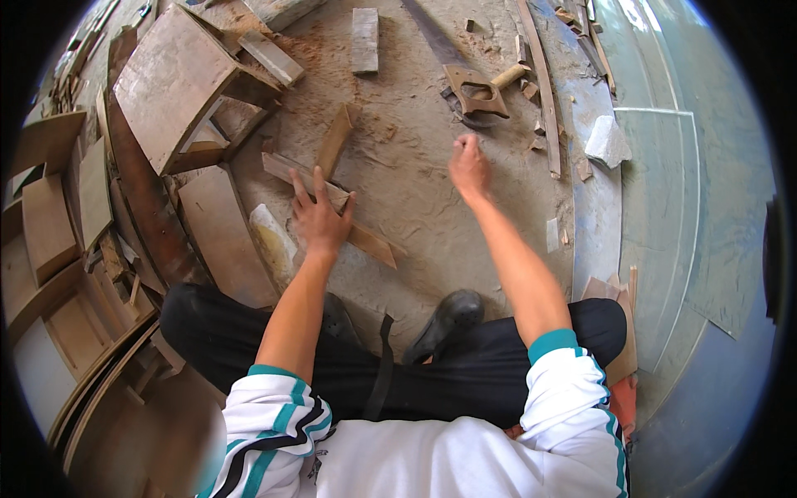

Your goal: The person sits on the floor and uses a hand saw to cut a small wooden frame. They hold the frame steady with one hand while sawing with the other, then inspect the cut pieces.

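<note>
My left hand (320,222) is open, its fingers spread over a short wooden strip (286,168) on the ground. Another wooden piece (336,143) slants away from that strip on the far side. A cut-ended length of wood (374,245) sticks out to the right below my fingers. My right hand (471,170) is closed, fingertips pressed together, above the bare ground; whether anything small is in them cannot be seen. Just beyond it lies a handsaw (475,93) with a wooden handle. A round wooden handle (509,76) pokes out beside the saw's grip.
A wooden box frame (170,83) stands at the left, with boards (224,224) and curved panels (79,324) around it. A grey block (364,41) lies at the far side. Long strips (544,91), a white chunk (608,143) and glass-like sheets (656,216) are on the right.
</note>
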A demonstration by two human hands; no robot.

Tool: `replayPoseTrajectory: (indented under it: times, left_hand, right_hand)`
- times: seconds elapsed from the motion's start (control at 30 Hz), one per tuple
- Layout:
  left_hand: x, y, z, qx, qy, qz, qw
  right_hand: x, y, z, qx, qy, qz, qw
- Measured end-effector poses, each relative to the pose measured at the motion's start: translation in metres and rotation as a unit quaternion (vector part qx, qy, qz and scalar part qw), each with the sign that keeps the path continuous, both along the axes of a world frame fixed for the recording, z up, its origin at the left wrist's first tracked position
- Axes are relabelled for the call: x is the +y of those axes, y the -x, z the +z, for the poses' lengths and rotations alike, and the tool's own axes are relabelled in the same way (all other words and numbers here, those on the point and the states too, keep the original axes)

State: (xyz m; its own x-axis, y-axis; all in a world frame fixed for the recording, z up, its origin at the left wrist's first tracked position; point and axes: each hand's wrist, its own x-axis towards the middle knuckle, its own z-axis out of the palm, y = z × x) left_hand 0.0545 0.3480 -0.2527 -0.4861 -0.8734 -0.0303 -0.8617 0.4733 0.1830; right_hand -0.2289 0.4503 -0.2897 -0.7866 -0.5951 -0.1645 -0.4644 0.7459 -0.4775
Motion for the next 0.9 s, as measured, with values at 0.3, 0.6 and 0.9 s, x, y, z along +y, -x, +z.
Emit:
replayPoseTrajectory:
  times: [0.3, 0.6, 0.9]
  left_hand:
    - [0.0, 0.001, 0.0, -0.009, -0.004, 0.001, 1.0]
    - [-0.001, 0.0, -0.003, 0.002, 0.02, -0.001, 1.0]
    - [-0.001, 0.001, -0.001, -0.005, 0.003, 0.012, 1.0]
  right_hand:
    - [-0.129, -0.059, 0.038, -0.154, 0.19, 0.036, 0.969]
    - [-0.17, -0.084, 0.018, -0.093, 0.182, 0.041, 0.978]
    - [-0.173, -0.086, 0.023, -0.087, 0.128, 0.087, 0.984]
